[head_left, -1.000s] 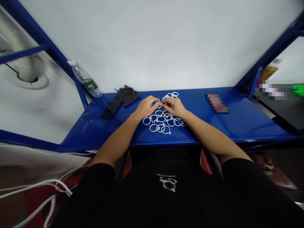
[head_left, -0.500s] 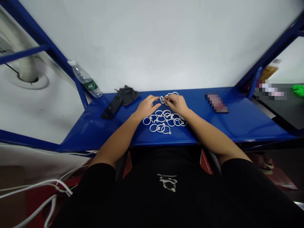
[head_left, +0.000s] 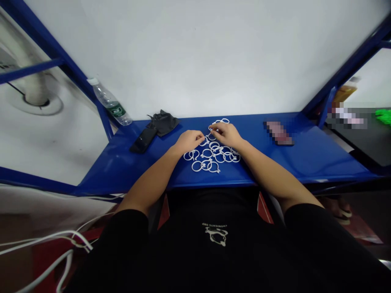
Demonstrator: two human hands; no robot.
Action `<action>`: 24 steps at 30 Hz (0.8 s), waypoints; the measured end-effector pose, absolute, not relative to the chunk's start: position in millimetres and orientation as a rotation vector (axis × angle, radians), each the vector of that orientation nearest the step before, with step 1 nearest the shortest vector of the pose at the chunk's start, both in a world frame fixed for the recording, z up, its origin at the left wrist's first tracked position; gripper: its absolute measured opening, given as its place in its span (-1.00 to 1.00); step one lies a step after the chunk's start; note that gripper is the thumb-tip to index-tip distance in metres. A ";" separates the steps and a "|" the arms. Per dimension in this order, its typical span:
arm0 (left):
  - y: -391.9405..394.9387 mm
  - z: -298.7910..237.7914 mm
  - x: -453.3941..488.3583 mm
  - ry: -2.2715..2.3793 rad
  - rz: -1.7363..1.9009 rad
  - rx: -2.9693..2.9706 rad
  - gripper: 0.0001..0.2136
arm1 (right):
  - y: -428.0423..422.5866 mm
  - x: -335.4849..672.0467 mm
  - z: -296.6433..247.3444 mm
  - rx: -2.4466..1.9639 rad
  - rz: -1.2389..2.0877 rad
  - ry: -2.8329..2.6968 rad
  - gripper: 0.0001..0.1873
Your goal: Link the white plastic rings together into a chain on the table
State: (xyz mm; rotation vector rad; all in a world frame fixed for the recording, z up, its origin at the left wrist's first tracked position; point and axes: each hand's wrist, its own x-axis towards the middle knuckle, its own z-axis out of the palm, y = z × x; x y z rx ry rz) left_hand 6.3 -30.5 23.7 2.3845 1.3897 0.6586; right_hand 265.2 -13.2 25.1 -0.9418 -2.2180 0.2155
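Several white plastic rings [head_left: 214, 166] with small clips lie overlapping on the blue table [head_left: 253, 171], close to its front edge. My left hand [head_left: 190, 141] is closed in a pinch at a white ring [head_left: 204, 142] on the upper left of this group. To the right of it, my right hand [head_left: 226, 133] hovers with curled fingers and a slight gap between thumb and fingertips. A loose ring [head_left: 211, 137] shows just under those fingertips. More rings [head_left: 225, 120] lie beyond the right hand, partly hidden by it.
On the left are a black phone [head_left: 143, 139], a crumpled black bag [head_left: 164, 123] and a clear bottle [head_left: 111, 102] leaning on the blue frame. A pixelated flat object [head_left: 278, 133] lies on the right. A white wall [head_left: 195, 61] closes off the table's back.
My left hand has moved down and closed on a ring at the near group. The ring in my right hand's fingers has left them; that hand has stayed nearly in place.
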 end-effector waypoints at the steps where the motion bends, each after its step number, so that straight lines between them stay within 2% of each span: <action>1: -32.7 27.2 7.1 1.441 0.704 2.345 -0.84 | -16.0 263.0 25.6 -0.892 0.229 -2.253 -0.64; 5: -37.9 33.1 9.5 1.512 0.832 2.273 -0.77 | -23.9 256.0 25.6 -0.774 0.284 -2.325 -0.64; 12: -36.8 28.2 10.1 1.443 0.860 2.378 -0.77 | -25.4 251.8 21.7 -0.748 0.257 -2.268 -0.69; 20: -33.1 24.1 2.3 1.208 0.933 2.426 -0.55 | -21.9 254.2 20.4 -0.722 0.219 -2.229 -0.70; 24: -30.0 21.8 1.2 1.172 0.888 2.430 -0.52 | -19.1 258.5 21.5 -0.719 0.275 -2.301 -0.74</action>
